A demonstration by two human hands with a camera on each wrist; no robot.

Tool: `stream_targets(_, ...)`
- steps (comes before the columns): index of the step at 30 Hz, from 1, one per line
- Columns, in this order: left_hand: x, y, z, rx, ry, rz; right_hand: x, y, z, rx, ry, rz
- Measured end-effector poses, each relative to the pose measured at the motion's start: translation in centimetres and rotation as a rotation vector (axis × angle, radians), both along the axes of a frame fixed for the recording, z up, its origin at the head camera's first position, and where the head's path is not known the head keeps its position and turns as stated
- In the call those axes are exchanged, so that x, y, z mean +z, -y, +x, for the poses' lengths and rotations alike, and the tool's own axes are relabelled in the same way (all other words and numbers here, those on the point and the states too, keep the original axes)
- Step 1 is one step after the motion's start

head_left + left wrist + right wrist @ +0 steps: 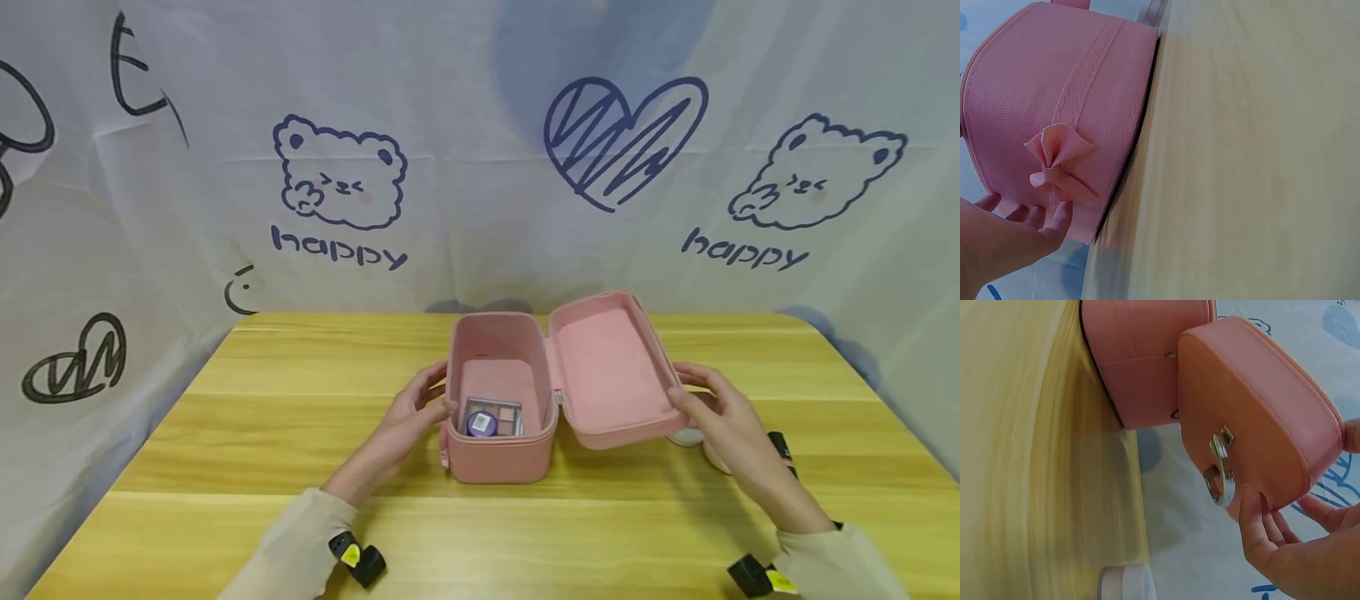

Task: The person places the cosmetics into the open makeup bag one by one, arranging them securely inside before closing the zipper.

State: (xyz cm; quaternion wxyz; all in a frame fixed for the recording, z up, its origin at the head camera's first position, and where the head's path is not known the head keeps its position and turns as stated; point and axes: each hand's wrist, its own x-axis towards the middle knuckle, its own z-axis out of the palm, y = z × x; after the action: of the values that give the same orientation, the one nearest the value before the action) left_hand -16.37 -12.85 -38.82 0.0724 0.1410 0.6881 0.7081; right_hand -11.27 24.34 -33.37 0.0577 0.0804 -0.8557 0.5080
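A pink cosmetic case [498, 462] stands on the wooden table with its lid [615, 367] swung out to the right. Inside lie an eyeshadow palette [507, 414] and a small round purple container [482, 424] with a white label. My left hand [405, 421] rests against the case's left side, its fingertips touching the wall near a pink bow [1060, 156]. At the lid's outer edge, my right hand [723, 417] grips the rim, thumb on the inner side and fingers behind. A metal clasp ring [1219, 472] hangs from the lid's outer face.
Beneath and behind the right hand, partly hidden, are a pale round item [686, 437] and a black tube [780, 448]. A white-topped round jar [1127, 584] shows in the right wrist view. A printed cloth [480, 208] hangs behind the wooden table [300, 400].
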Motion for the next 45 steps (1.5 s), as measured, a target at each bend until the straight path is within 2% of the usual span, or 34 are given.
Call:
stream_targets(3,-0.1,-0.3,-0.1,-0.003,-0.001,0.002,-0.3,-0.5,-0.1,0.034,-0.057,-0.029)
stream_targets(10,0.0,-0.4,-0.3,-0.023,0.006,-0.003,-1.8,-2.0,-0.4,0.206,-0.214,-0.34)
stream_targets(14,0.1,-0.3,-0.2,-0.027,0.023,-0.015,-2.3,-2.9,-0.4,0.275,-0.25,-0.411)
stream_targets(25,0.2,-0.4,-0.2,-0.016,0.042,-0.023,-3.5,-6.6,-0.9,0.354,-0.248,-0.388)
stream_targets(28,0.2,-0.3,-0.2,-0.016,0.044,-0.024,-3.9,-7.4,-1.0,0.319,-0.231,-0.344)
stream_targets(32,0.1,-0.3,-0.2,-0.017,0.044,-0.017,-4.5,-8.3,-1.0,0.215,-0.185,-0.181)
stream_targets(35,0.0,-0.3,-0.2,-0.012,0.042,-0.011,-5.1,-9.0,-1.1,0.18,-0.148,-0.074)
stream_targets(41,-0.3,-0.2,0.0,-0.014,0.04,0.015,-6.0,-10.2,-1.3,0.222,-0.09,-0.029)
stream_targets(45,-0.3,0.0,0.1,-0.014,0.051,0.02,-6.3,-10.5,-1.4,0.228,-0.019,-0.005)
